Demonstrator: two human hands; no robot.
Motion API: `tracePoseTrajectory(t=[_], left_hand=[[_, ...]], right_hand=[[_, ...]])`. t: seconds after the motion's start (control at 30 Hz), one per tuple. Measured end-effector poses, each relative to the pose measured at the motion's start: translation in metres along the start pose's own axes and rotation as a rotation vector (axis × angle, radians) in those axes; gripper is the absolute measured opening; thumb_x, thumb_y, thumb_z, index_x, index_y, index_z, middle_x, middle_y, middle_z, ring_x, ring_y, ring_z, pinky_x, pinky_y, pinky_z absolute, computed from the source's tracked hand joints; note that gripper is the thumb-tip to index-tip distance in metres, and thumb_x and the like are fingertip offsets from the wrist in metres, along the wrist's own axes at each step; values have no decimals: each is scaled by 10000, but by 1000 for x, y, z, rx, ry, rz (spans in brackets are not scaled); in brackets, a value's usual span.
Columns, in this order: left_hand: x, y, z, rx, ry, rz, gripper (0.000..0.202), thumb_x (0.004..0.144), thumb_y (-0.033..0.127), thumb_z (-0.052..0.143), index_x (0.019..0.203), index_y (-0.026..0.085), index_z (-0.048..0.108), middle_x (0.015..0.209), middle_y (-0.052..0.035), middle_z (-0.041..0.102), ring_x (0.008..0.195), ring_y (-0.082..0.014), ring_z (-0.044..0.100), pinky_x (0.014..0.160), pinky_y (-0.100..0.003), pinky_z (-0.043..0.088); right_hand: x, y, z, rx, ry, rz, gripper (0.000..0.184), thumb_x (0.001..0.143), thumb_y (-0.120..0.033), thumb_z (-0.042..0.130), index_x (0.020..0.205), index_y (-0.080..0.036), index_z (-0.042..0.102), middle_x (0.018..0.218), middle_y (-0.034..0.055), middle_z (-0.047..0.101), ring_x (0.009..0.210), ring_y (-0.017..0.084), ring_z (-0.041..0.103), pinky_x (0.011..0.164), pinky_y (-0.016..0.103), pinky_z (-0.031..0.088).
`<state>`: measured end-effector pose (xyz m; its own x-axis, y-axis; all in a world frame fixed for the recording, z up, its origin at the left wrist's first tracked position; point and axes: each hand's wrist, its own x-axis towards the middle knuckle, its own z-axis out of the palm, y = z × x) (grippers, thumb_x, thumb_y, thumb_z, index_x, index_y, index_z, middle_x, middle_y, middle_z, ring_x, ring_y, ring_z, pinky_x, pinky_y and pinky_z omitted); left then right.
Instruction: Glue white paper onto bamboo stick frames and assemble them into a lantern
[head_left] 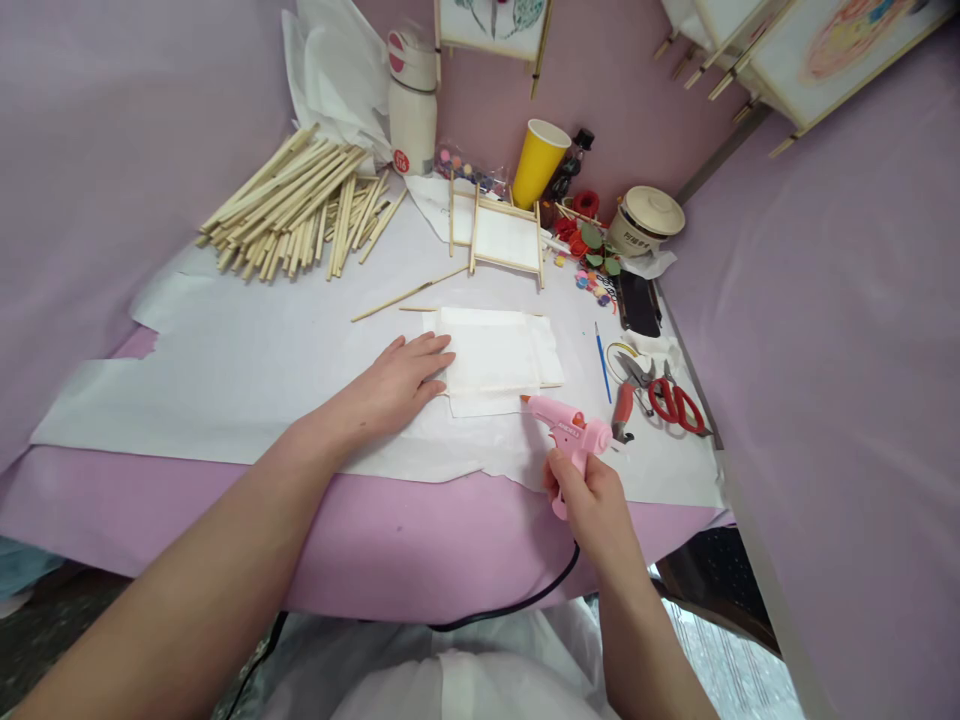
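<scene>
My right hand (589, 490) is wrapped round the handle of a pink hot glue gun (571, 425). The gun's nozzle points left, at the lower right edge of a white sheet (491, 355). Flat on the left edge of that sheet lies my left hand (409, 375), its fingers stretched out. Ends of thin wooden sticks (552, 385) stick out from the sheet's sides; the rest of them is hidden. A black cord runs from the glue gun's handle down past the table edge.
A heap of wooden sticks (292, 210) lies at the back left, near a white bottle (412, 110). Behind the sheet stands a small stick frame (508, 237), with a yellow cup (540, 160) beyond. Red scissors (675, 405), pliers (624, 405) and a phone (639, 303) lie at right.
</scene>
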<state>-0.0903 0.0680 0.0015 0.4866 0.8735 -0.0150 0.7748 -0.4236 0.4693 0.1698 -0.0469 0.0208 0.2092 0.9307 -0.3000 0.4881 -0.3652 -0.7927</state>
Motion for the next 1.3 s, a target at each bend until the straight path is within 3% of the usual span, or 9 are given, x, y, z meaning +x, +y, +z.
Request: tracePoseTrajectory(t=[0.13, 0.27, 0.53, 0.7, 0.9, 1.03, 1.3], left_hand=[[0, 0, 0, 1, -5, -5, 503, 957, 347, 344, 1407, 173, 483, 1576, -60, 320, 1476, -229, 222, 1210, -483, 160], [0, 0, 0, 7, -3, -4, 503, 956, 344, 346, 1410, 173, 480, 1576, -59, 320, 1476, -228, 219, 1210, -482, 160], [1, 1, -1, 1, -11, -11, 495, 949, 328, 356, 1400, 174, 488, 1576, -68, 319, 1470, -232, 240, 1210, -489, 158], [0, 0, -1, -16, -2, -3, 485, 950, 328, 358, 1392, 185, 496, 1573, -64, 326, 1469, -228, 246, 1210, -494, 154], [1, 0, -1, -15, -7, -8, 487, 949, 330, 366, 1393, 177, 494, 1574, -70, 323, 1470, -236, 238, 1208, -495, 156], [1, 1, -1, -13, -7, -11, 482, 952, 328, 360, 1392, 185, 496, 1573, -66, 325, 1468, -229, 247, 1208, -489, 159], [0, 2, -1, -11, -6, -12, 492, 950, 333, 359, 1398, 178, 490, 1575, -69, 320, 1471, -227, 239, 1208, -488, 156]], right_hand=[[-3, 1, 2, 5, 86, -23, 452, 863, -579, 516, 723, -161, 614, 615, 32, 599, 600, 171, 537, 547, 263, 385], [-1, -1, 3, 43, 39, -35, 451, 853, -576, 530, 815, -142, 648, 657, 46, 625, 628, 185, 559, 546, 265, 395], [7, 3, 5, 4, 26, -53, 481, 870, -595, 504, 802, -142, 650, 687, 48, 631, 650, 188, 553, 569, 272, 384], [6, 4, 5, -49, 126, -61, 493, 874, -608, 496, 818, -142, 650, 697, 49, 639, 638, 190, 550, 574, 281, 377], [7, 4, 5, -62, 68, -57, 474, 869, -591, 511, 739, -150, 628, 665, 43, 627, 614, 181, 545, 554, 275, 366], [7, 3, 5, -76, 133, -57, 491, 878, -592, 501, 794, -135, 658, 680, 55, 641, 620, 185, 554, 557, 279, 367], [0, 1, 4, 189, 130, -97, 427, 885, -546, 533, 926, -146, 678, 733, 44, 648, 664, 178, 572, 600, 271, 422]])
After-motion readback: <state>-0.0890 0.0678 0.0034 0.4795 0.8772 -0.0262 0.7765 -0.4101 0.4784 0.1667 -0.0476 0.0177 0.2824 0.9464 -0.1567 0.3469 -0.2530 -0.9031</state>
